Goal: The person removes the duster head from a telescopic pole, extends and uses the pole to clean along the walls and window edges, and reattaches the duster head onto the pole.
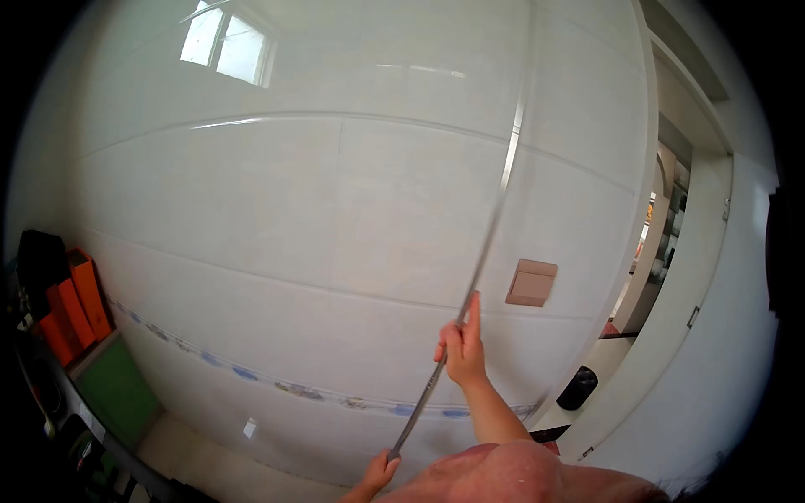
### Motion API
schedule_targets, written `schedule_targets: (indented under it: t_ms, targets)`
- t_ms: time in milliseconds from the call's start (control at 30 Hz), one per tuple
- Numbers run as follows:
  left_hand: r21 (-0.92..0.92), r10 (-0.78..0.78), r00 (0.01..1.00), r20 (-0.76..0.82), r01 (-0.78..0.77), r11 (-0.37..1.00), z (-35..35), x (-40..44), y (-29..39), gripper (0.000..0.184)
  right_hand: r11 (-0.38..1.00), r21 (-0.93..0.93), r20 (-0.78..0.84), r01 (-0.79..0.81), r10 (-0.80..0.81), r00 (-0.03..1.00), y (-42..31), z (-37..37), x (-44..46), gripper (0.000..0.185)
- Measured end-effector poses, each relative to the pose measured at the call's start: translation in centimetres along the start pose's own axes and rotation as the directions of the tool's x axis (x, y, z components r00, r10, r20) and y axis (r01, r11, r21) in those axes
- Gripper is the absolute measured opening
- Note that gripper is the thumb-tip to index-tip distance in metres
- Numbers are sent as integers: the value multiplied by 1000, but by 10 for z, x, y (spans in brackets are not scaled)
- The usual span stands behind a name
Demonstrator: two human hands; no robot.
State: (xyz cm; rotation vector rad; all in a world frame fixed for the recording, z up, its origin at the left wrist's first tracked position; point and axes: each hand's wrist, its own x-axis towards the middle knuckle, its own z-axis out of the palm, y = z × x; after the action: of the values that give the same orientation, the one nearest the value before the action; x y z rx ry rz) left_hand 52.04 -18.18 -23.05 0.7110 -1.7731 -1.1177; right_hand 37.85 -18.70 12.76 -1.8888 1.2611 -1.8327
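Observation:
A long, thin metal pole [495, 222] runs at a slant across the view, its upper end leaving the top of the frame. My right hand [461, 345] wraps around it partway up, one finger stretched along the shaft. Near the bottom edge my left hand [380, 474] is closed around the pole's lower end, partly cut off by the frame. Behind the pole is a white tiled wall [251, 201]. A brownish-pink wall switch [532, 282] sits to the right of my right hand. My bare shoulder or upper arm fills the bottom centre.
Orange box-like items [82, 293] and a black item [42, 260] stand at the left, above a green panel [120, 390]. A doorway with a white door frame [671, 302] is at the right, near a black cylindrical object [577, 387]. The glossy tiles reflect a window.

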Motion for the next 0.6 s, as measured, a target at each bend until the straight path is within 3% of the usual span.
schedule_targets:
  t_ms: [67,167,300,600]
  targets:
    - [7,-40,997,64,40,999,-2,-2,4,27,998,15,-152,63,-60,987,1,-9,-8,64]
    - [27,-159,983,89,157,987,-12,3,9,27,991,46,-191,122,-111,975,3,-13,-7,63]
    - [98,-146,989,36,141,985,-46,7,64,28,988,121,-201,97,-71,977,-10,11,6,62]
    - [109,-64,984,-164,82,991,-89,24,60,28,971,158,-91,180,-167,982,-31,87,48,64]
